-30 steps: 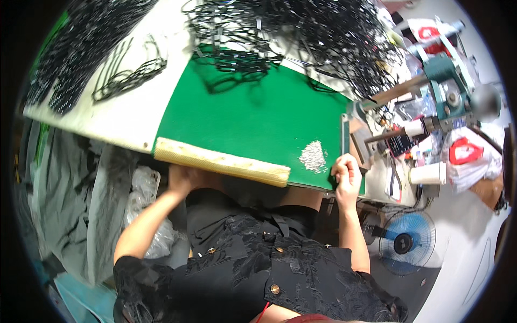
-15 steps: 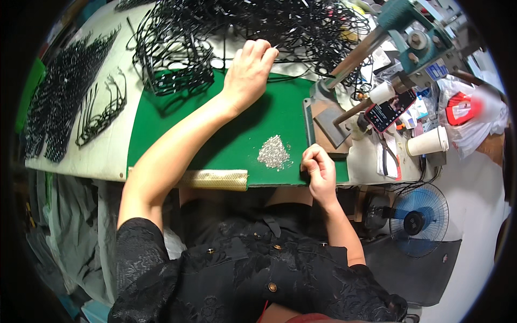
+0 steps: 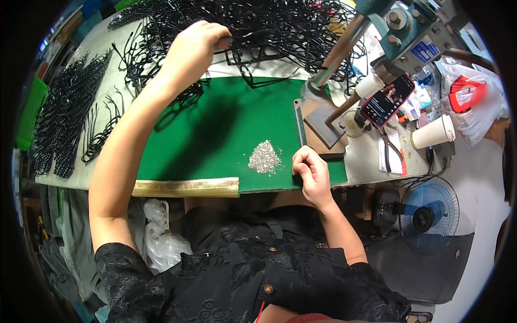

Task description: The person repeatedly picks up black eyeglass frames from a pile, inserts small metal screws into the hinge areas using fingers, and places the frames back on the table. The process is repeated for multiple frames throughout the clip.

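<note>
Toward the far edge of the table [image 3: 363,161], the left hand [image 3: 195,49] shows blurred fingertips, its grip unclear, over black frames [image 3: 264,32] cropped at the top. Near the opposite edge, the curled right hand [image 3: 313,173] conceals its palm. Silvery pieces [image 3: 264,159] beside it are too small to identify.

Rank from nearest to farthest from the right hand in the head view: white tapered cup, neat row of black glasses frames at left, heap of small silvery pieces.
From the right hand:
1. Silvery heap, just left, on the green mat.
2. White cup, off to the right.
3. Neat row of black frames, far left.
</note>
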A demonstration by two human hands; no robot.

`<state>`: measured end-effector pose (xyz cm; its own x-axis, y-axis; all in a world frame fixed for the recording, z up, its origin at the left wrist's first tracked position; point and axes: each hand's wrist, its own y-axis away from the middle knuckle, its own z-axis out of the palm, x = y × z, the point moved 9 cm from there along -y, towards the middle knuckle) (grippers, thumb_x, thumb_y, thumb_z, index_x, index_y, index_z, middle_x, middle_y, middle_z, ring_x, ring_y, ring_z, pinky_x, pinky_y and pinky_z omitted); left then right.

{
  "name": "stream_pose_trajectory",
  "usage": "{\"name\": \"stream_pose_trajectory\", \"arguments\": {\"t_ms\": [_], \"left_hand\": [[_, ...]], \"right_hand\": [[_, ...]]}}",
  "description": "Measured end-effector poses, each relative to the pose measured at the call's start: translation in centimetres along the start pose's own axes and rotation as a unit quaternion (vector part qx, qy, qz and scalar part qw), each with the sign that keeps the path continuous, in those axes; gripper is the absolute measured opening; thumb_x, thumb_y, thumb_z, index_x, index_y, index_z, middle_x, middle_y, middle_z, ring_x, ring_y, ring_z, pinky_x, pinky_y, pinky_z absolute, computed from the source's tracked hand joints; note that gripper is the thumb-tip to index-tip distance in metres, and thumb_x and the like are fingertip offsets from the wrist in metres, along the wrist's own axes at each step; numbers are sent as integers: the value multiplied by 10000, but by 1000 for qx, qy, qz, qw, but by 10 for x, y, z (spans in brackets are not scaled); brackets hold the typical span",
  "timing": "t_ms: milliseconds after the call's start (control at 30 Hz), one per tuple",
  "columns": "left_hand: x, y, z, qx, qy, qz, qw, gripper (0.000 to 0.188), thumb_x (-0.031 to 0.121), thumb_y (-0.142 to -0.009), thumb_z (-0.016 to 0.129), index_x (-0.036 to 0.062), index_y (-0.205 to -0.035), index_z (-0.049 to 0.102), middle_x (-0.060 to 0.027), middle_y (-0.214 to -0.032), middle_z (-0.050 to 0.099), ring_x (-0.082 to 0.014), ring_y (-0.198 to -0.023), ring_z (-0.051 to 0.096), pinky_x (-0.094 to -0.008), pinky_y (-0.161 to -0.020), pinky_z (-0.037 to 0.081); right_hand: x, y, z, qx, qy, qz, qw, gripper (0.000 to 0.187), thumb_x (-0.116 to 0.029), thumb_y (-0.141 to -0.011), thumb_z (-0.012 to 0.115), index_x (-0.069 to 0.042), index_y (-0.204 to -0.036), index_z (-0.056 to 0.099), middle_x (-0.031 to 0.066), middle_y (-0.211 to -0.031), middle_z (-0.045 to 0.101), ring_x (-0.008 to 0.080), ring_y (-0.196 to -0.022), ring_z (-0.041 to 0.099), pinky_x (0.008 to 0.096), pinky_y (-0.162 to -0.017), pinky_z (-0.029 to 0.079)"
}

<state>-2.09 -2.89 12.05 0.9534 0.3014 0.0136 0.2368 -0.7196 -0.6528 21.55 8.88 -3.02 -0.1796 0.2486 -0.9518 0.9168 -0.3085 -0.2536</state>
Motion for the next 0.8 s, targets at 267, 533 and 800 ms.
{"name": "stream_pose_trajectory", "arguments": {"t_ms": [267, 533, 800], "left_hand": [[-79, 49, -73, 171, 251, -205, 930, 158, -3, -858, 548, 7, -1007, 601, -71, -1119, 607, -128, -1002, 568, -246, -910, 446], [-40, 83, -69, 211, 706, -345, 581, 298, 213, -967, 421, 15, -760, 505, -194, -895, 655, -368, -883, 665, -455, -856, 512], [100, 103, -82, -6, 705, -387, 594, 256, 51, -892, 457, -10, -1130, 385, -71, -829, 458, -150, -640, 500, -333, -535, 592]], "right_hand": [[-6, 0, 8, -11, 22, -19, 1000, 89, 57, -850, 464, -1, -787, 488, 26, -730, 462, 86, -618, 409, 223, -565, 347], [-2, 3, 9, -2, 14, -7, 1000, 115, -5, -890, 507, 0, -779, 477, 25, -731, 467, 96, -642, 443, 223, -589, 373], [-4, 0, 3, -13, -58, -4, 998, 172, -127, -955, 493, -56, -801, 464, -2, -743, 436, 79, -672, 436, 204, -609, 337]]}}
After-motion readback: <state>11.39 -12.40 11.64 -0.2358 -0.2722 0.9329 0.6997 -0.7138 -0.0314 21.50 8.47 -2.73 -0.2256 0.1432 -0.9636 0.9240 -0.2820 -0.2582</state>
